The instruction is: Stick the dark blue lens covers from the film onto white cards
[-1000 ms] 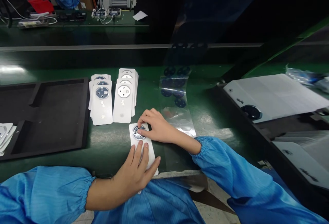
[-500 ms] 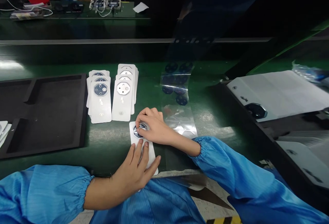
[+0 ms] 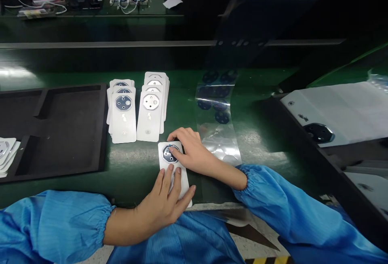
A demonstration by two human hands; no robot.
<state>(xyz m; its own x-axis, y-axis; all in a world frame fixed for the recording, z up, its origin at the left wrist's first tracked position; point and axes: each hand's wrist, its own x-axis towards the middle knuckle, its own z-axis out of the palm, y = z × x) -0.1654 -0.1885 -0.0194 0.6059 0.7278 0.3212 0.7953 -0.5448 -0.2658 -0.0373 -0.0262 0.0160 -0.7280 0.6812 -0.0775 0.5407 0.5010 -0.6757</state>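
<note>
A white phone-shaped panel (image 3: pixel 184 181) lies on the green bench in front of me, slightly turned. Near its upper end sits a dark octagonal camera-like piece (image 3: pixel 168 155) with round holes. My left hand (image 3: pixel 165 199) rests on the panel's lower part, fingers spread. Over the upper right of the panel is my right hand (image 3: pixel 195 151). Its thumb lies on the octagonal piece, and its other fingers stretch out around the panel's top right corner. Beyond, white panels stand in two overlapping stacks, one with dark octagons (image 3: pixel 124 124) and one with pale octagons (image 3: pixel 148 124).
A clear film strip (image 3: pixel 216 138) with dark octagonal pieces runs away to my right. At the left lies a black tray (image 3: pixel 69 134) with white panels at its edge. Another black tray (image 3: pixel 303 138) on the right holds more panels. Cables and sockets sit far back.
My right thumb and fingers have spread apart over the octagonal piece, uncovering more of it. My left hand stays on the panel. The whole view has shifted a little.
</note>
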